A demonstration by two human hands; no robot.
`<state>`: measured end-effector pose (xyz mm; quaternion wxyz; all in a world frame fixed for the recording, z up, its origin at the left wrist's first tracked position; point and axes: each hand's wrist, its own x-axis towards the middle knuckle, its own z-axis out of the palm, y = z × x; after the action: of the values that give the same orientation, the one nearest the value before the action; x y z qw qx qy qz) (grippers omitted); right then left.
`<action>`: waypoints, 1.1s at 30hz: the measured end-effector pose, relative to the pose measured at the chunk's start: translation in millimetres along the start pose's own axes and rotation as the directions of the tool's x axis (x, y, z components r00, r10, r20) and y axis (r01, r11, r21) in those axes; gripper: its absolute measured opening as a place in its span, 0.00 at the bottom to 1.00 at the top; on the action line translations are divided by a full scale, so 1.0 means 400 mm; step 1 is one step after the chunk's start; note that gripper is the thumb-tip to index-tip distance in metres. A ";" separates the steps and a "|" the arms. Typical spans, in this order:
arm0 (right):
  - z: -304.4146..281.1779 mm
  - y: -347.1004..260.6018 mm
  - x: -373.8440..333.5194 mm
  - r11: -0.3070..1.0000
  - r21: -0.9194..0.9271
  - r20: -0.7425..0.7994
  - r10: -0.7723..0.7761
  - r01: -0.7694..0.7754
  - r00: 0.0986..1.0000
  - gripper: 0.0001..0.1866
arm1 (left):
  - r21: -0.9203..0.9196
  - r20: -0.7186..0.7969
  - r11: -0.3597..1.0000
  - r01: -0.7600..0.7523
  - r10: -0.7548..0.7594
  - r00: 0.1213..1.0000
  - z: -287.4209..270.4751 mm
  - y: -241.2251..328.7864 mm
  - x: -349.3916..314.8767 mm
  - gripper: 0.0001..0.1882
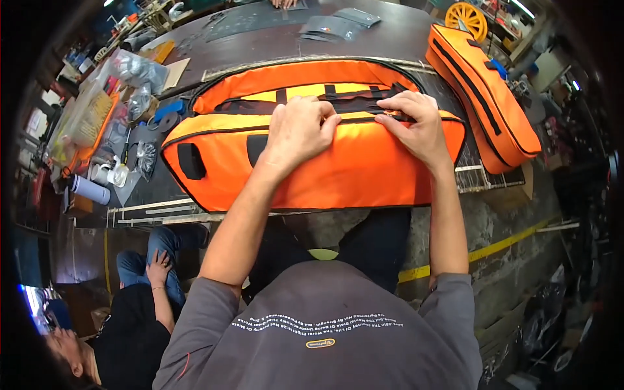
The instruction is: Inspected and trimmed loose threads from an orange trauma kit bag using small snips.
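Note:
A long orange bag (pixel 364 162) with black edging and dark side tabs lies in front of me, its top gaping. Inside, a yellow lining with black straps (pixel 286 95) shows in part. My left hand (pixel 302 129) grips the bag's near top edge, fingers curled over the black-trimmed rim. At the right part of the same rim, my right hand (pixel 416 123) is closed in a pinch. Something thin and dark shows at its fingertips by the zipper edge; whether it is a tool or part of the zipper I cannot make out.
A second orange bag (pixel 484 97) stands at the right. On the left are a clear plastic bin (pixel 91 117), a lilac tumbler (pixel 90 190) and small parts. Grey flat pieces (pixel 335 27) lie farther back. A seated person (pixel 140 312) is at lower left; another person's hands (pixel 284 3) show at the far edge.

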<state>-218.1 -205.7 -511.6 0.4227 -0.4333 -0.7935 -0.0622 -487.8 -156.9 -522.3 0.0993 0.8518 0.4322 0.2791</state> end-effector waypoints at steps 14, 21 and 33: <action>0.015 -0.009 0.064 0.970 0.230 0.249 0.014 -0.073 0.969 0.10 | -0.250 0.306 0.930 0.268 -0.186 0.934 -0.022 -0.016 0.036 0.18; 0.017 0.005 0.076 0.969 0.214 0.296 0.055 -0.122 0.954 0.11 | -0.245 0.285 0.939 0.243 -0.170 0.943 -0.020 -0.022 0.039 0.18; 0.026 0.016 0.097 0.923 0.290 0.425 0.114 -0.254 0.898 0.13 | -0.326 0.225 0.930 0.169 -0.097 0.969 -0.019 -0.024 0.035 0.17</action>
<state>-230.1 -172.1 -491.6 0.3236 -0.4320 -0.8164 0.2054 -492.0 -140.6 -514.5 0.3090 0.8142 0.4213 0.2532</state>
